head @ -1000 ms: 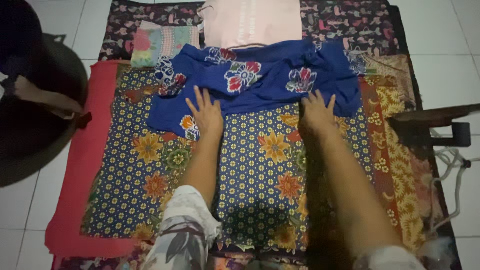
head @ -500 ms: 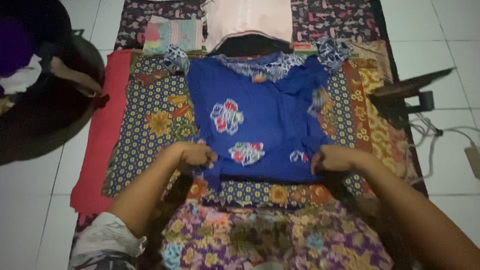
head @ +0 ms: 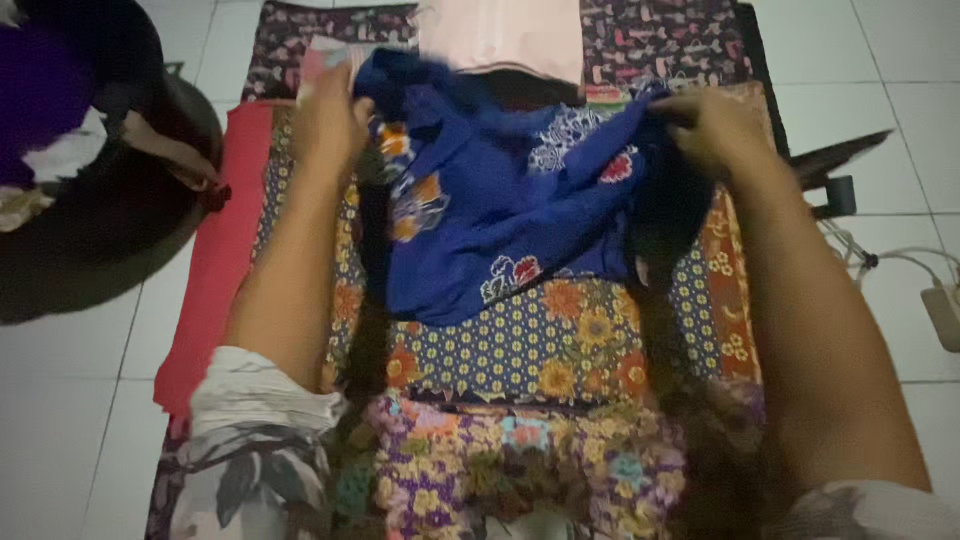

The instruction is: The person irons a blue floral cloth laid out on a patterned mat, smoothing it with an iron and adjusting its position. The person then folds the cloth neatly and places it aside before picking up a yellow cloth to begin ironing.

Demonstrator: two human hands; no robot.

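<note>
Under everything lies the wide patterned batik cloth with yellow flowers on dark blue [head: 560, 345], spread flat on the white tiled floor [head: 60, 400] — I place the rest by it. On its left edge a plain red cloth [head: 215, 270] sticks out from beneath, and beyond that, off the batik cloth to the far left, sits a dark round basket [head: 90, 250] with clothes in it. Over the middle of the batik cloth I hold up the blue floral-print fabric garment [head: 500, 215]; its upper edge is lifted and bunched between my hands, while its lower part hangs down and rests on the cloth. At the near edge of the batik cloth is my lap in purple flowered fabric [head: 520, 470]. At the far edge lies a folded pale pink garment [head: 500, 35], with a small folded pastel piece [head: 325, 55] just left of it. My left hand [head: 330, 120] is closed on the garment's upper left corner, fingers curled into the fabric. My right hand [head: 715, 130] pinches the upper right corner — closed tight as well. Off the right side of the batik cloth, a white cable [head: 900, 265] runs over the tiles.
</note>
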